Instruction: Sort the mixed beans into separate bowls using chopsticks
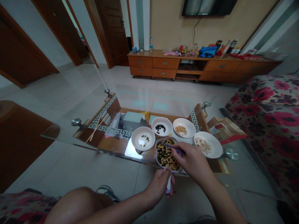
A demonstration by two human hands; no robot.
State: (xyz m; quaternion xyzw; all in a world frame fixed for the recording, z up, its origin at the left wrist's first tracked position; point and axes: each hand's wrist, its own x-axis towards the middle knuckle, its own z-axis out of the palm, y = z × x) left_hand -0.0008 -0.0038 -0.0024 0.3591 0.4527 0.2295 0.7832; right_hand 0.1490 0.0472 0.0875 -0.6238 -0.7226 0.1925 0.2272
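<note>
Head view looks down past the person's bare knee (79, 205) at a lilac-rimmed handled bowl (156, 154), held at the near edge of a glass-topped coffee table (105, 150). The bowl is heaped with a mix of yellow soybeans and dark green beans (165, 157). The left hand (157, 188) is clamped around the bowl's white handle (168, 183), just below the bowl. The right hand (192, 163), apart from the left, pinches a thin blue stick (174, 148) with its tip over the beans; whether it is one stick or a pair, I cannot tell.

Four white bowls stand close around the handled bowl. Just to its left, one (137, 140) holds a few green beans; directly behind it, another (168, 122) holds black beans; behind and to the right, a third (189, 124) holds yellow soybeans; just to the right, a fourth (216, 147) holds pale slivers, too small to identify. Well to the left of the handled bowl lie thin wooden sticks (94, 129). To its right, a cardboard box (225, 132) sits near a floral sofa (263, 124). Far beyond it stands a long wooden cabinet (187, 67).
</note>
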